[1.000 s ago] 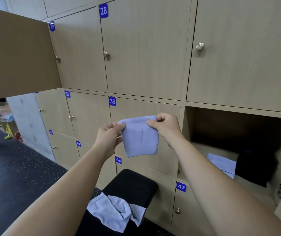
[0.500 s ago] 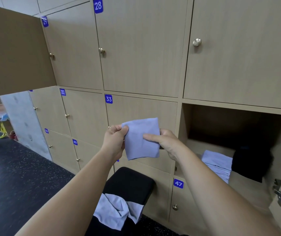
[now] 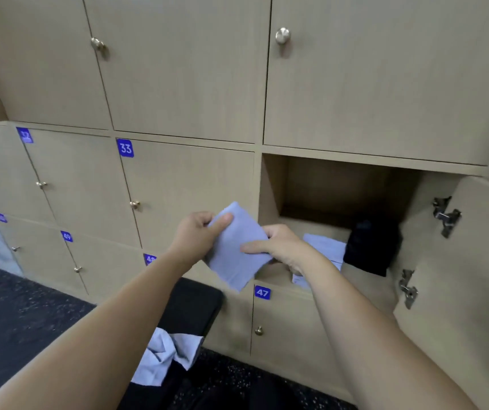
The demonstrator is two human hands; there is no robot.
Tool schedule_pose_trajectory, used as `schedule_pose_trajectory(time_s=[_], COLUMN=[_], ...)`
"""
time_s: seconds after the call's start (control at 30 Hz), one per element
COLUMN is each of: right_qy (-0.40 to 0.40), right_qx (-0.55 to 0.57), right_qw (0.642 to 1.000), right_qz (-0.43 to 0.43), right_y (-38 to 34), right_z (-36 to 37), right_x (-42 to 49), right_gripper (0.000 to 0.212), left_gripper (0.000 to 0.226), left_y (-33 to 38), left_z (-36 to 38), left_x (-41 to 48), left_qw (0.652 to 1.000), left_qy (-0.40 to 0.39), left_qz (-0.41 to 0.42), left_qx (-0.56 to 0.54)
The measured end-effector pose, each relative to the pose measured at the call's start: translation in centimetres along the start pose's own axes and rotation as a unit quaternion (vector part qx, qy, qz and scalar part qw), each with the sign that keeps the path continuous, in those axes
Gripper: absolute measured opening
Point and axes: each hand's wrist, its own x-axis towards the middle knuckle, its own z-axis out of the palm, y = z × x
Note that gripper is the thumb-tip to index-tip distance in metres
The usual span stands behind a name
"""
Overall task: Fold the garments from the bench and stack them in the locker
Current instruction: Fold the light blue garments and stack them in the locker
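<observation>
Standing by, I watched the person hold a small folded lilac garment (image 3: 234, 255) in the air just left of the open locker (image 3: 270, 187), about level with its floor and tilted so that one corner hung toward the door labelled 47 (image 3: 262, 292) beneath that locker. The left hand (image 3: 196, 235) pinched the cloth's upper corner, thumb on the front and fingers curled behind. The right hand (image 3: 278, 247) gripped the edge nearest the locker, thumb pressed across the face and the other fingers hidden behind it. Inside the locker a pale folded piece (image 3: 324, 247) lay at the front left of the floor, with a dark garment (image 3: 370, 247) just to its right (whether the two touched I could not make out). Well below and to the left of the locker, a black bench (image 3: 196, 306) carried one more pale garment (image 3: 163, 359), crumpled and unfolded. To my eye the folding of this piece was done and the step in hand was the placing. Done well, that would mean levelling the cloth first, with both thumbs bearing down so the layers could not spring open. It should then be carried flat over the locker's front lip and lowered, not dropped, squarely onto the pale piece with edges matched. The fingers underneath ought to slide out sideways without dragging the top fold. The dark garment wanted a little berth, lest the new stack lean on it.
</observation>
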Motion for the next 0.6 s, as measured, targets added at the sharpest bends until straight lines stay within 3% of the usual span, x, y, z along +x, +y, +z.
schedule_pose_trajectory(time_s=[0.07,0.2,0.37,0.47,0.6], right_qy=[0.022,0.096,0.283,0.356,0.414], right_qx=[0.086,0.240,0.113,0.049,-0.023], right_qw=[0.996,0.966,0.952,0.933,0.910], right_qz=[0.027,0.025,-0.014,-0.039,-0.012], right_y=[1.5,3.8,6.8,8.6,11.2], right_z=[-1.5,-3.0,-3.3,-4.7,-6.4], right_x=[-0.8,-2.4,-1.9,-1.3,-0.8], right_gripper=[0.038,0.006,0.033,0.038,0.041], left_gripper=[0.049,0.052,0.044,0.040,0.031], left_y=[-0.2,-1.2,-1.8,-2.3,-4.3], left_z=[1.8,6.4,11.0,12.8,14.7], left_x=[0.0,0.1,0.4,0.9,1.8], left_qw=[0.996,0.971,0.966,0.984,0.985], left_qy=[0.015,0.040,0.071,0.013,-0.054], left_qz=[-0.037,-0.120,-0.150,-0.135,-0.148], left_qx=[-0.081,-0.202,-0.196,-0.116,-0.068])
